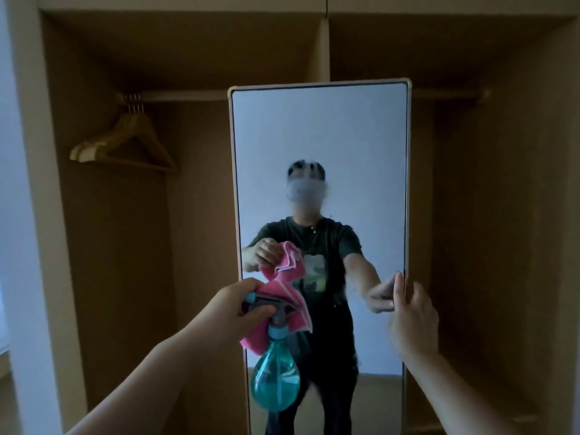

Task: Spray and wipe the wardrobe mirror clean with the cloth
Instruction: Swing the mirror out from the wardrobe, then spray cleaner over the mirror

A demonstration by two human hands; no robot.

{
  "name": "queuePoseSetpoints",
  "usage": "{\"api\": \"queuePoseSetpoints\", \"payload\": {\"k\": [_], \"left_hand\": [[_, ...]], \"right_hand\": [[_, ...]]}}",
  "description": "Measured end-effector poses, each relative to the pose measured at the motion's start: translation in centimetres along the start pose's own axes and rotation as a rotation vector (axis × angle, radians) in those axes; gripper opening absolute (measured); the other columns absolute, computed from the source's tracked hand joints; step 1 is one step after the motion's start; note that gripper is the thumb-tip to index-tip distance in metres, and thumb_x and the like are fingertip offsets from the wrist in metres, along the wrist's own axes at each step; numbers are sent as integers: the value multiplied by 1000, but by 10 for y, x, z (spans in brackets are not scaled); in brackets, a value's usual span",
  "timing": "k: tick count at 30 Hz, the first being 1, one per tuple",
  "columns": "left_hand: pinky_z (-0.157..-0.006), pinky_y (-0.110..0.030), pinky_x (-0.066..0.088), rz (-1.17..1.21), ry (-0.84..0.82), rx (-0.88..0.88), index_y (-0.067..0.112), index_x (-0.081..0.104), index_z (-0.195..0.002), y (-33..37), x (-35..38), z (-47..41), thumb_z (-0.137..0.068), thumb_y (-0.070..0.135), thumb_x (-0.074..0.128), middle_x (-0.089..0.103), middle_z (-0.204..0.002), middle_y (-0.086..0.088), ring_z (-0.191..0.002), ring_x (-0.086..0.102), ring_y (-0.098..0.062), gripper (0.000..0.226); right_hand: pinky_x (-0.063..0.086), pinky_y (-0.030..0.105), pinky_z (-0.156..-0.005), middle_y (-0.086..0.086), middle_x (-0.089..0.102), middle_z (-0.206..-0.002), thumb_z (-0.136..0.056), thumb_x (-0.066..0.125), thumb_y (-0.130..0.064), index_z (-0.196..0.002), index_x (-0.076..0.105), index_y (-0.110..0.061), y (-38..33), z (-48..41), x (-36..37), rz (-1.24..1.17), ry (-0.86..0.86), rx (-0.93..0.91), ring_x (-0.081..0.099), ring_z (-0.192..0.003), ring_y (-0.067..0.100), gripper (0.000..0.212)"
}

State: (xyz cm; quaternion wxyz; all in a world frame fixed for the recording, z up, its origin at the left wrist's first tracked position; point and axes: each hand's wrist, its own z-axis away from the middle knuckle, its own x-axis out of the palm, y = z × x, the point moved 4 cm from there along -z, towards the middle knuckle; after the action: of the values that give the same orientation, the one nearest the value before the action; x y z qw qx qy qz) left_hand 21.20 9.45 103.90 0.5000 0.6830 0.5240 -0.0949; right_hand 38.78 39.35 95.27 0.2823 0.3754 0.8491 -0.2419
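Broadly, an open brown wooden wardrobe (125, 277) fills the frame, its dim compartments split by an upright panel at top centre. Standing in front of it, from the centre down to the bottom edge, is a tall rectangular mirror with a pale wooden frame and rounded corners (320, 136). Its glass shows a light wall and the reflection of a person in a dark T-shirt with both arms held out.

At the upper left, a bunch of wooden clothes hangers (131, 139) hangs from a horizontal rail (188, 96).

Low in the centre, a translucent teal plastic spray bottle with a blue collar and grey trigger head (274, 381) hangs in front of the mirror's lower left part. Bunched behind its head is a pink cloth with a pale stripe (295, 302), draped down to the bottle's shoulder.

Reaching in from the lower left, the left hand (241, 304) has its fingers curled round the bottle's grey head and the pink cloth together.

At the right, the right hand (412, 321) is raised with its fingers nearly straight and pointing up, set at the mirror's right edge. It holds nothing. Whether it presses on the frame cannot be told.
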Motion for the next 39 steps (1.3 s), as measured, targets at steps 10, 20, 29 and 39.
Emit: {"api": "queuePoseSetpoints", "payload": {"k": [10, 20, 29, 39], "left_hand": [[-70, -26, 58, 25, -9, 30, 34, 61, -95, 12, 1, 1, -86, 29, 68, 68, -86, 16, -80, 67, -3, 12], [-74, -30, 58, -12, 1, 39, 26, 60, -103, 23, 3, -4, -88, 28, 67, 67, -94, 7, -82, 65, -5, 17], [-71, -23, 57, 34, 49, 100, 35, 56, -97, 41, 0, -14, -87, 28, 67, 66, -92, 9, -81, 64, 1, 16], [-57, -20, 55, 20, -34, -2, 39, 53, -115, 29, -12, -22, -88, 37, 63, 60, -104, 12, -84, 65, -10, 29]], "right_hand": [[52, 38, -91, 13, 56, -124, -81, 68, -7, -135, 50, -10, -42, 1, -22, -292, 96, -93, 56, -113, 30, 57], [51, 23, -62, -4, 64, -81, -86, 68, -37, -99, 57, -30, -137, 76, -86, -1282, -291, -355, 63, -72, 14, 18], [59, 34, -80, 12, 72, -103, -75, 81, -12, -110, 44, -10, -146, 63, -98, -1642, -429, -97, 71, -94, 26, 50], [60, 38, -78, 8, 73, -99, -81, 76, -14, -108, 67, -14, -131, 34, -122, -1668, -427, -68, 71, -93, 25, 29]]}}
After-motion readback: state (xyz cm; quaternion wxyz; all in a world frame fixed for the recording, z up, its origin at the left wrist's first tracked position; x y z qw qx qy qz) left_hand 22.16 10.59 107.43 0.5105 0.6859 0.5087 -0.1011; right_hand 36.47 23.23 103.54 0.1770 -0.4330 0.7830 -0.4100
